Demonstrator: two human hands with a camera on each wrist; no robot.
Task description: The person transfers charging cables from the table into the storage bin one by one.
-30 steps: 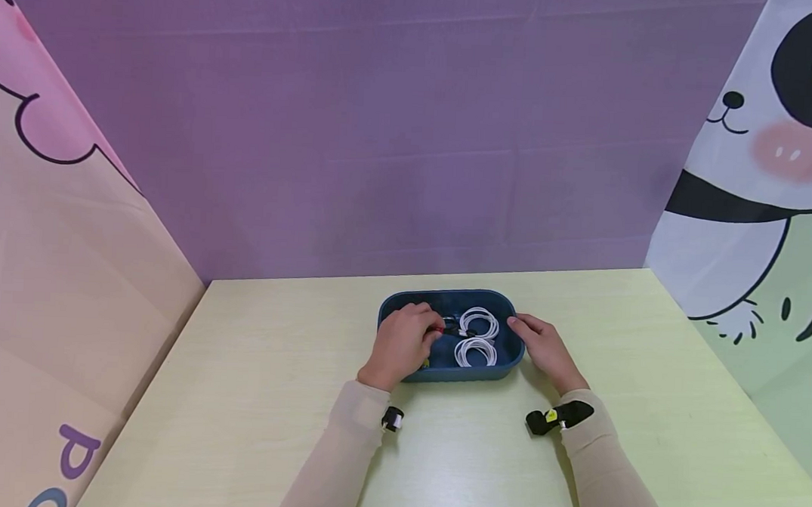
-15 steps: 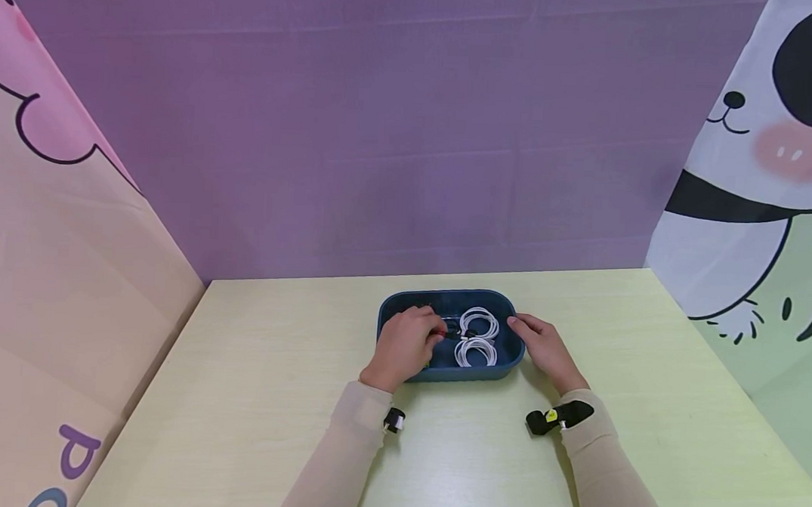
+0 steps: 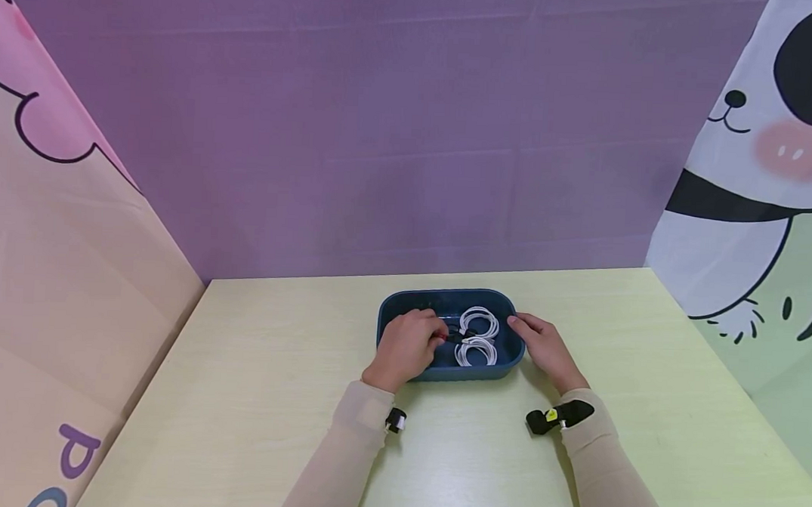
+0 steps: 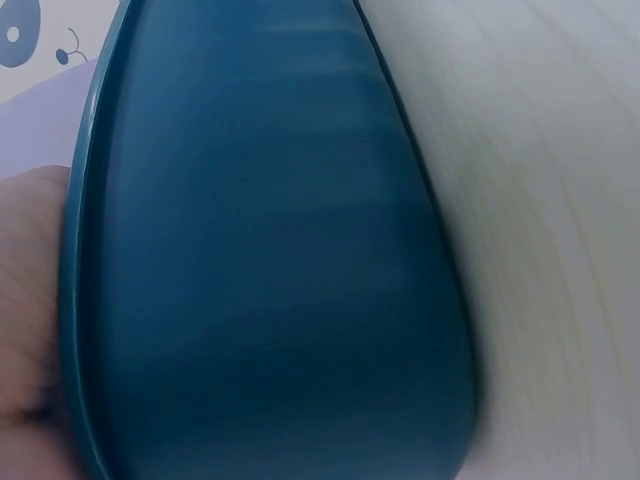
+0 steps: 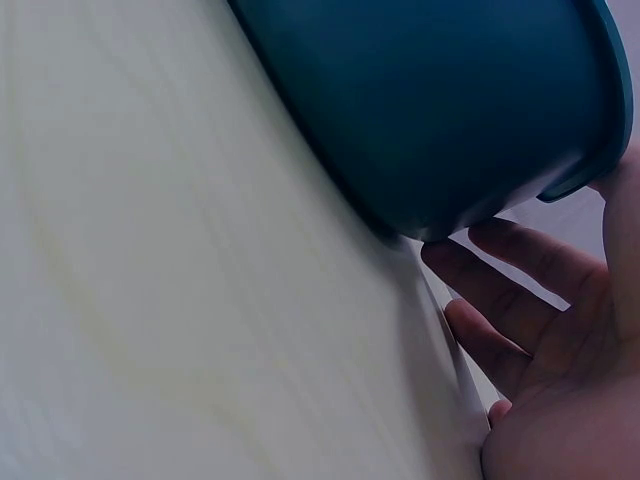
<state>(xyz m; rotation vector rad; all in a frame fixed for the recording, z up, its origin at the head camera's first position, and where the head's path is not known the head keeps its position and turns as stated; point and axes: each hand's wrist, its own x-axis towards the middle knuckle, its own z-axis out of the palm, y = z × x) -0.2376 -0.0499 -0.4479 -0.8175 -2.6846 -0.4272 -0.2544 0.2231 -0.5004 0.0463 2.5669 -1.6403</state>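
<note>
A dark blue oblong plastic bin point(image 3: 472, 376) stands on the table. My left hand point(image 3: 405, 348) reaches over its front left side, fingers curled down inside. At those fingertips shows a bit of red, joined to a short black cable point(image 3: 454, 335); the hand hides the rest. Two coiled white cables, an upper coil point(image 3: 495, 327) and a lower coil point(image 3: 493, 356), lie in the bin's right half. My right hand point(image 3: 543, 349) grips the bin's right end, thumb at the rim. In the right wrist view its fingers point(image 5: 510, 295) spread against the bin's outer wall.
The pale wooden table point(image 3: 270, 399) extends around the bin. A purple cloth wall point(image 3: 410, 148) rises behind its back edge, with printed panels at left and right. A small black wrist camera point(image 3: 541, 421) sits at the right cuff.
My left hand has shifted slightly to the right inside the bin, bringing the black cable closer to the white coils. A small yellow bit below that hand is now hidden. The right hand stays put.
</note>
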